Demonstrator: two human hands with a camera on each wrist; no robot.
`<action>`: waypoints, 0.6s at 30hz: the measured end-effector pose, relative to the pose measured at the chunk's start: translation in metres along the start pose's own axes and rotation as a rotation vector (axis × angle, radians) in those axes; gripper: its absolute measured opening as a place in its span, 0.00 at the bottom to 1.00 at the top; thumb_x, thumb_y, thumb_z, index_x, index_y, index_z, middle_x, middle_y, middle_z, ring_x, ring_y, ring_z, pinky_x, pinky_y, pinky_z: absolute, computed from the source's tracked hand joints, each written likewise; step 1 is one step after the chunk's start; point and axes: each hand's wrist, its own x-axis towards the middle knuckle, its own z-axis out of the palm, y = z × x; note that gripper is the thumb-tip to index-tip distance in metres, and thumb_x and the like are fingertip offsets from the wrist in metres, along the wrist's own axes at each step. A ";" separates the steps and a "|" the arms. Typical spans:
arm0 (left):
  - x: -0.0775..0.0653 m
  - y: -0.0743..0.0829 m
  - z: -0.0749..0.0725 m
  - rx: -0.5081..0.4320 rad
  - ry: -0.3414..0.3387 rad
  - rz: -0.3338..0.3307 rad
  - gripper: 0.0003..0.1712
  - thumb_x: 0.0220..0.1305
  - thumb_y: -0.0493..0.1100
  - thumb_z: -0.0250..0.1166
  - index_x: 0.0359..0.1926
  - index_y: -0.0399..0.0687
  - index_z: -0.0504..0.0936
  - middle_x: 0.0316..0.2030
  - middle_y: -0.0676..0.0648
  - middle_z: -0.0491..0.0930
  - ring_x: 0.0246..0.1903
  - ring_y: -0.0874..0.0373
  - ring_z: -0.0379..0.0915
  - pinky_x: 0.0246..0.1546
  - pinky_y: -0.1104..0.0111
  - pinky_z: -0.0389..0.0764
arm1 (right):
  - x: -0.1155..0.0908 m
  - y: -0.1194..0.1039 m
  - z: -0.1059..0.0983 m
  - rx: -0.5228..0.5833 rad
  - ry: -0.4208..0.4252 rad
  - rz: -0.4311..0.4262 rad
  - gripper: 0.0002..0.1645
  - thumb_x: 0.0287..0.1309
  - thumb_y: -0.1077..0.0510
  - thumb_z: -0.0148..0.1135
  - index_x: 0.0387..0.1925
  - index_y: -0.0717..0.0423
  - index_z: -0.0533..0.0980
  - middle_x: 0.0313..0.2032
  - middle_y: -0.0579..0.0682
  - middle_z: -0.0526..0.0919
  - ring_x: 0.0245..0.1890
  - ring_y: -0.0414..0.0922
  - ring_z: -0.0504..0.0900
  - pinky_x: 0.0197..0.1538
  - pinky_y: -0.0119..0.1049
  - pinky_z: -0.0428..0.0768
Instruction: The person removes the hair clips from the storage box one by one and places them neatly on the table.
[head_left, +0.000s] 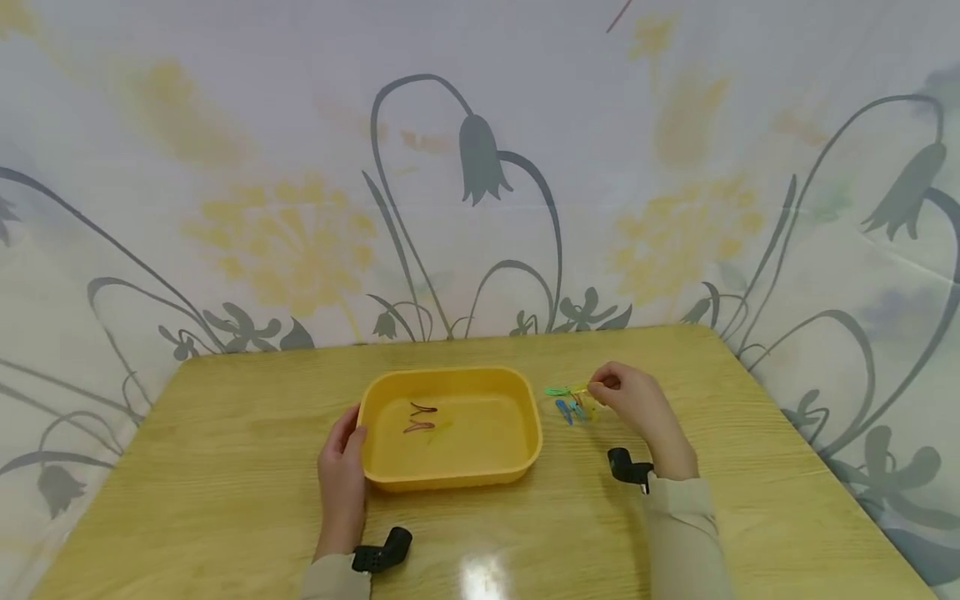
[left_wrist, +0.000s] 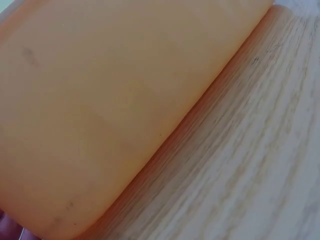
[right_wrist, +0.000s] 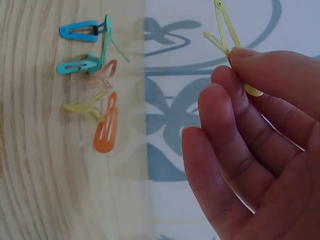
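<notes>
My left hand [head_left: 342,471] grips the left wall of a yellow plastic bin [head_left: 450,481], thumb over its rim. Inside the bin lie a dark hair clip [head_left: 423,409], a reddish one and a faint yellow one. Between thumb and index finger, my right hand [head_left: 628,396] pinches a yellow snap hair clip [right_wrist: 252,90], its parts sprung apart. Close to that hand is a small group of clips on the table: a blue clip [right_wrist: 80,31], a teal clip [right_wrist: 75,66], an orange clip [right_wrist: 106,135], plus green, pinkish and yellow ones.
The wooden table [head_left: 225,467] runs back to a flower-patterned cloth [head_left: 315,150] hanging behind and at both sides. The clip group lies just right of the bin. Each wrist carries a black camera mount [head_left: 384,551].
</notes>
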 end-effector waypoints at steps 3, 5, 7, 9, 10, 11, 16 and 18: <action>-0.002 0.000 -0.002 0.007 -0.006 0.008 0.22 0.66 0.49 0.49 0.60 0.53 0.67 0.57 0.55 0.65 0.56 0.63 0.60 0.55 0.67 0.65 | -0.001 0.003 0.003 0.018 0.010 0.009 0.08 0.57 0.55 0.56 0.36 0.55 0.75 0.30 0.48 0.79 0.30 0.44 0.75 0.32 0.38 0.72; -0.002 0.000 -0.003 0.003 -0.017 0.008 0.22 0.66 0.49 0.48 0.60 0.54 0.67 0.58 0.55 0.65 0.56 0.63 0.60 0.56 0.66 0.64 | 0.000 0.004 0.006 0.029 0.011 0.014 0.08 0.58 0.55 0.55 0.36 0.55 0.74 0.29 0.49 0.78 0.28 0.44 0.75 0.30 0.37 0.72; -0.001 0.001 -0.004 -0.003 -0.031 0.001 0.22 0.66 0.49 0.48 0.61 0.55 0.66 0.58 0.56 0.65 0.57 0.63 0.59 0.56 0.66 0.64 | 0.000 0.004 0.009 0.033 0.008 0.023 0.09 0.59 0.55 0.54 0.37 0.55 0.74 0.28 0.50 0.78 0.26 0.45 0.75 0.28 0.37 0.71; -0.001 0.001 -0.004 -0.008 -0.046 -0.004 0.22 0.67 0.49 0.48 0.61 0.56 0.66 0.59 0.56 0.64 0.58 0.63 0.59 0.56 0.66 0.63 | -0.001 0.005 0.011 0.033 0.009 0.039 0.09 0.59 0.54 0.54 0.38 0.55 0.74 0.27 0.52 0.77 0.24 0.46 0.74 0.26 0.37 0.70; -0.001 0.001 -0.004 -0.008 -0.049 -0.006 0.23 0.67 0.49 0.48 0.61 0.56 0.66 0.59 0.56 0.64 0.58 0.63 0.59 0.56 0.65 0.64 | -0.001 0.007 0.011 0.032 0.008 0.048 0.10 0.59 0.54 0.54 0.39 0.55 0.74 0.27 0.52 0.76 0.23 0.46 0.74 0.25 0.37 0.69; -0.001 0.000 -0.004 -0.008 -0.047 -0.009 0.23 0.66 0.49 0.48 0.61 0.56 0.66 0.59 0.56 0.64 0.57 0.63 0.59 0.56 0.66 0.64 | -0.002 0.008 0.012 0.029 0.005 0.054 0.10 0.59 0.54 0.53 0.39 0.55 0.74 0.27 0.53 0.76 0.23 0.47 0.74 0.24 0.36 0.69; 0.002 0.003 -0.003 -0.017 -0.040 -0.021 0.23 0.66 0.51 0.49 0.60 0.54 0.67 0.58 0.55 0.66 0.55 0.62 0.62 0.54 0.65 0.66 | -0.010 0.018 0.006 0.019 0.000 0.078 0.12 0.60 0.54 0.52 0.41 0.57 0.74 0.28 0.55 0.78 0.25 0.48 0.76 0.26 0.37 0.71; 0.002 0.004 -0.003 -0.027 -0.045 -0.027 0.23 0.66 0.51 0.49 0.60 0.54 0.67 0.57 0.54 0.66 0.55 0.61 0.62 0.54 0.65 0.66 | -0.015 0.024 0.001 0.017 0.006 0.091 0.13 0.61 0.54 0.51 0.41 0.57 0.74 0.29 0.55 0.78 0.27 0.48 0.77 0.28 0.37 0.73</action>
